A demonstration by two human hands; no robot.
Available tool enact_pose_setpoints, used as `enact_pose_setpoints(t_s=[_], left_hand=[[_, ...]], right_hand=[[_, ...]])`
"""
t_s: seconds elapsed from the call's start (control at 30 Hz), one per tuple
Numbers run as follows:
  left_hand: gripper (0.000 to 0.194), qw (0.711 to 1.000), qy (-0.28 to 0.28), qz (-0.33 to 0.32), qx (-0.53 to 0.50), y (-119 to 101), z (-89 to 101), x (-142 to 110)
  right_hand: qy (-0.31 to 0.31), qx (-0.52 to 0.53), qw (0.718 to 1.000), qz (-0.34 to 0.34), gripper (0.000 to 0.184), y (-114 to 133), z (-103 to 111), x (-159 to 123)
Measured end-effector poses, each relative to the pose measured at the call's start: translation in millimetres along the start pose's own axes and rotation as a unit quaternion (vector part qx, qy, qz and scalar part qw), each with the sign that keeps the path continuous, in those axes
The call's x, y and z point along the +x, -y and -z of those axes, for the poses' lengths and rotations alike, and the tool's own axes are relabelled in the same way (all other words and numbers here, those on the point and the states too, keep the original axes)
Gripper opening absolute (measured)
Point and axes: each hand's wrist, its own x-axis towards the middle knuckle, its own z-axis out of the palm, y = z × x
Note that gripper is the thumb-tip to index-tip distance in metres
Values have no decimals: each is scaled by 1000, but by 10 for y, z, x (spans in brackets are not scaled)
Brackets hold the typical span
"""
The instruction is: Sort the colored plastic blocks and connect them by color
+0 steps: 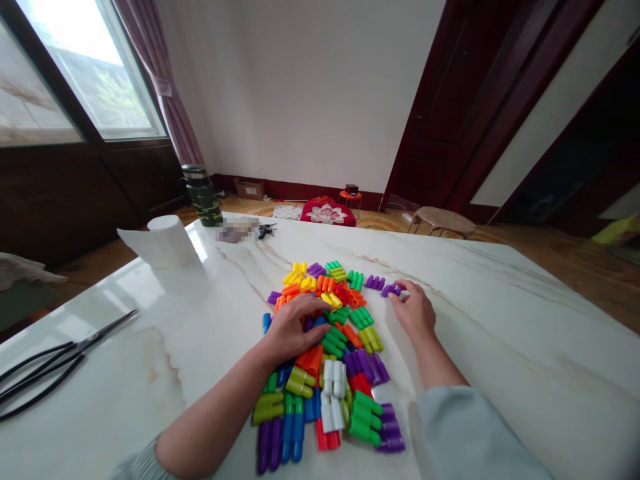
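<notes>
A heap of colourful plastic bullet-shaped building blocks [334, 339] lies on the white marbled table. My left hand [296, 328] rests over the left of the heap, thumb and fingers apart around some blue blocks [318, 324]; no block is visibly gripped in it. At the heap's right edge, my right hand [414, 308] pinches a purple building block [391, 290] between thumb and fingers. Just left of that block lies another purple block [375, 283]. White blocks [332, 395], green blocks [365, 418] and yellow blocks [296, 273] are among the others in the heap.
Black-handled scissors [75, 350] lie at the table's left. Farther back stand a white paper roll [167, 243] and a camouflage flask [201, 195], with small pliers [266, 231] beside a blurred-out item. Beyond the table are a stool [443, 219] and a red cushion [327, 212].
</notes>
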Motion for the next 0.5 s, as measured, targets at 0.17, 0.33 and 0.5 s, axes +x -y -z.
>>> enact_pose_setpoints(t_s=[0.17,0.33,0.5], left_hand=[[30,1000,0,6,7,-2,1,6],[29,1000,-5,-1,2,-1,-2,12],[29,1000,-4,-6,-1,17,-9,13]], right_hand=[[-77,51,995,28,30,-269,-162,169],[-75,37,995,47,32,-265,-241,296],[-62,49,996,46,35,-166,-300,304]])
